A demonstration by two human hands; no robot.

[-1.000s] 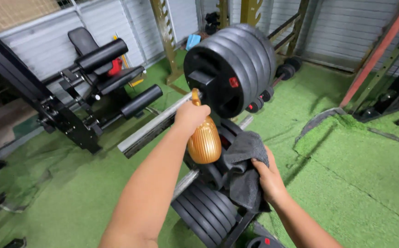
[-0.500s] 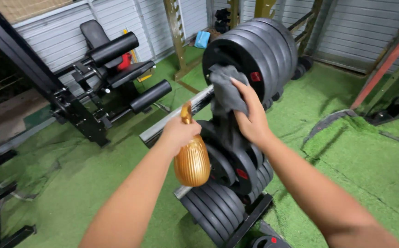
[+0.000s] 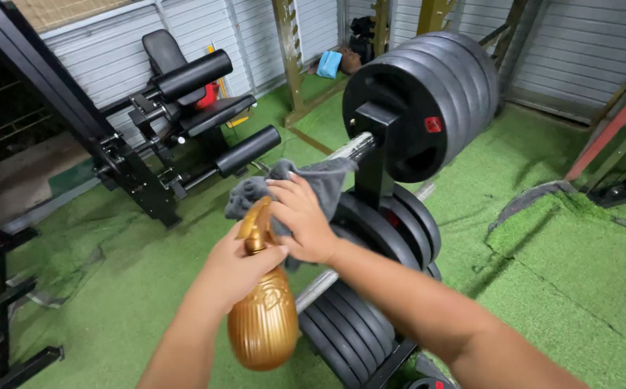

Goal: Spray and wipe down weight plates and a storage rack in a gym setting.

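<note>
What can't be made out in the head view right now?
- Gold spray bottle: trigger and neck covered by the left hand.
- Grey cloth: its middle hidden under the right hand.
- Lower weight plates: cut off by the bottom edge.
- Steel peg: whether the cloth touches it cannot be told.

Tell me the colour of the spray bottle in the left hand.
Shiny gold spray bottle, ribbed body, gripped by the left hand; head view.

I am holding a shiny gold, ribbed spray bottle (image 3: 263, 324) and a dark grey cloth (image 3: 313, 184). The weight plates (image 3: 428, 101) are showing black, one wearing a small red label (image 3: 434, 124), over green turf (image 3: 586, 259).
</note>
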